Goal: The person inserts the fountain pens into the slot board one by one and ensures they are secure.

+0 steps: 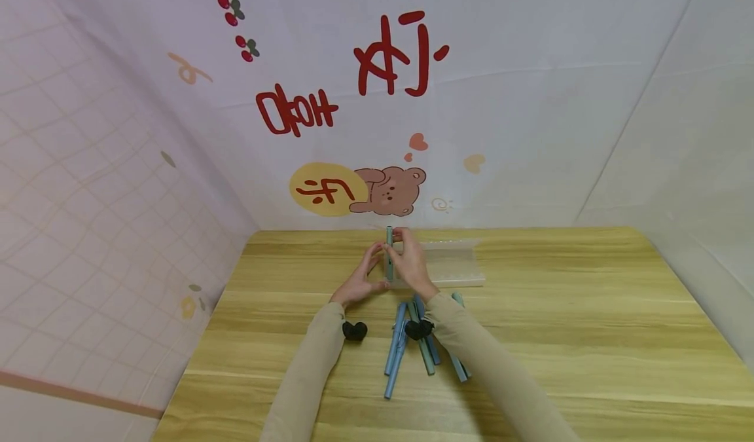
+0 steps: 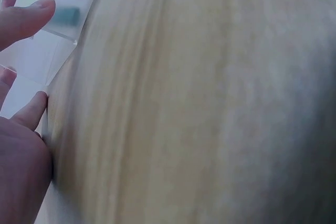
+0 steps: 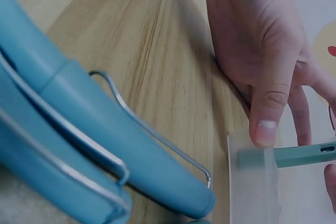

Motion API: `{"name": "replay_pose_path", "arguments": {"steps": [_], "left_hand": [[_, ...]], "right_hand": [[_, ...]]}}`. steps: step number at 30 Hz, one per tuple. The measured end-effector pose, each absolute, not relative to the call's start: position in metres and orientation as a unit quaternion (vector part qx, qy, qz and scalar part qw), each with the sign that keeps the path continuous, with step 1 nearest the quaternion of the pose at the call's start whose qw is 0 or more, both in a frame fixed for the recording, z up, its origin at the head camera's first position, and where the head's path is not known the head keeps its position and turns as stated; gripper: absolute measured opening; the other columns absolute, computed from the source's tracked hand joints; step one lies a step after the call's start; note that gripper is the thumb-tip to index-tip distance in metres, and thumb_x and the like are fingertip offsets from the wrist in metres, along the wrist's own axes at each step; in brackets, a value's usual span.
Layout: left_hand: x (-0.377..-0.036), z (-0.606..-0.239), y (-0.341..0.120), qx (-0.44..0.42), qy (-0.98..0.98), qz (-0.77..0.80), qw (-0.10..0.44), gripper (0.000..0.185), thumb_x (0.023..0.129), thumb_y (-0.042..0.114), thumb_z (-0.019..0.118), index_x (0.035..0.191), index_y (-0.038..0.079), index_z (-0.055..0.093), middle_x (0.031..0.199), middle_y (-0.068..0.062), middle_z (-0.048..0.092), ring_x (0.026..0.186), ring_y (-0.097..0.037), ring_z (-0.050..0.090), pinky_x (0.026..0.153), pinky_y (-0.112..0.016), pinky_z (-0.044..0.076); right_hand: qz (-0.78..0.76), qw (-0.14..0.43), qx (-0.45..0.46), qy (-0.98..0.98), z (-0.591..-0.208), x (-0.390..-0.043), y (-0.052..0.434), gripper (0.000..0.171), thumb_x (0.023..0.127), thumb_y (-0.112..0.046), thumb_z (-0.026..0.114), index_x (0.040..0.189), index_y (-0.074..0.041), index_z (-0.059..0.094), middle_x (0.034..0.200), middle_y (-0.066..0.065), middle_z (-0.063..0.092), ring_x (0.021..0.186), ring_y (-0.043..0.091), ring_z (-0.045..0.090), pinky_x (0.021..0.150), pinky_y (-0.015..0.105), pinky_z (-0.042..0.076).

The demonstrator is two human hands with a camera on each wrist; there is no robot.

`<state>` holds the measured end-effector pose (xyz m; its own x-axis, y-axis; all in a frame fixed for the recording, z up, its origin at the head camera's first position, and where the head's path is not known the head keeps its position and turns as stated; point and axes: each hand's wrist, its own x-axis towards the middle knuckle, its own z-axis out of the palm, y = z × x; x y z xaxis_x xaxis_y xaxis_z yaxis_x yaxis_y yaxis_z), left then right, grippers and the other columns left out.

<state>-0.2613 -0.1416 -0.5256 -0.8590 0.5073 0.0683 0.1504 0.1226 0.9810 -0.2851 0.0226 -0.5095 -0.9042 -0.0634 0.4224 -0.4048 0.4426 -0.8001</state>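
Observation:
My right hand [image 1: 410, 262] pinches a green pen [image 1: 389, 234] by its upper part, over the left end of a clear plastic case [image 1: 453, 263]. In the right wrist view, the lower end of this pen shows blurred through the case's frosted wall [image 3: 252, 182]. Spread around the same end of the case, my left hand [image 1: 358, 283] holds it with the thumb on the near edge. That left thumb [image 3: 266, 124] presses the wall beside the pen. The left wrist view catches my left hand [image 2: 21, 166] only at its edge.
Several pens lie loosely piled on the wooden table [image 1: 283, 363] below my right wrist: blue ones [image 1: 393, 347], a green one [image 1: 427, 358] and a pale teal one [image 1: 457, 367]. Behind the table stands a white printed backdrop [image 1: 518, 101].

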Motion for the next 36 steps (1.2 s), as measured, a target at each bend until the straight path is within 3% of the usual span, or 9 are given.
{"name": "replay_pose_path", "arguments": {"steps": [8,15,20,23,30,36], "left_hand": [[-0.269,-0.542,-0.139,0.211,0.742,0.621,0.14,0.098,0.083,-0.008,0.068,0.156,0.018,0.007,0.161,-0.009,0.004,0.144,-0.037,0.006,0.109,-0.06,0.019],[-0.27,-0.55,-0.141,0.196,0.762,0.604,0.126,0.098,0.084,-0.004,0.07,0.155,0.028,0.011,0.16,-0.002,0.009,0.145,-0.03,0.012,0.11,-0.056,0.021],[-0.27,-0.55,-0.142,0.184,0.762,0.608,0.128,0.097,0.084,-0.004,0.07,0.156,0.026,0.012,0.16,0.003,0.012,0.145,-0.027,0.014,0.11,-0.056,0.02],[-0.271,-0.552,-0.143,0.186,0.761,0.608,0.126,0.097,0.084,-0.006,0.069,0.156,0.022,0.011,0.16,0.002,0.012,0.145,-0.027,0.014,0.11,-0.055,0.021],[-0.269,-0.546,-0.144,0.199,0.749,0.617,0.134,0.097,0.082,-0.01,0.068,0.156,0.015,0.01,0.16,-0.01,0.008,0.144,-0.037,0.01,0.11,-0.059,0.017],[-0.264,-0.526,-0.142,0.215,0.746,0.615,0.138,0.095,0.081,-0.012,0.067,0.154,0.008,0.01,0.159,-0.02,0.008,0.142,-0.044,0.01,0.108,-0.061,0.021]], "right_hand": [[0.499,0.14,0.121,-0.847,-0.507,-0.288,0.022,0.033,0.091,-0.015,0.07,0.119,-0.005,0.057,0.107,0.013,0.066,0.092,0.034,0.063,0.067,0.043,0.05],[0.497,0.123,0.128,-0.849,-0.508,-0.29,0.025,0.039,0.091,-0.02,0.069,0.124,-0.004,0.056,0.113,0.014,0.066,0.098,0.033,0.063,0.073,0.042,0.053],[0.531,0.134,0.155,-0.822,-0.505,-0.29,0.033,0.046,0.09,-0.013,0.07,0.129,0.003,0.052,0.121,0.019,0.062,0.107,0.034,0.06,0.073,0.043,0.055],[0.556,0.145,0.163,-0.802,-0.502,-0.289,0.041,0.046,0.089,-0.01,0.07,0.13,0.003,0.052,0.122,0.02,0.061,0.116,0.033,0.054,0.075,0.042,0.055],[0.58,0.138,0.158,-0.787,-0.504,-0.271,0.065,0.039,0.091,-0.011,0.068,0.127,-0.003,0.056,0.12,0.018,0.061,0.115,0.032,0.054,0.074,0.046,0.054],[0.568,0.143,0.15,-0.796,-0.509,-0.251,0.085,0.035,0.091,-0.013,0.069,0.123,-0.003,0.059,0.113,0.015,0.064,0.106,0.028,0.059,0.065,0.033,0.054]]}}
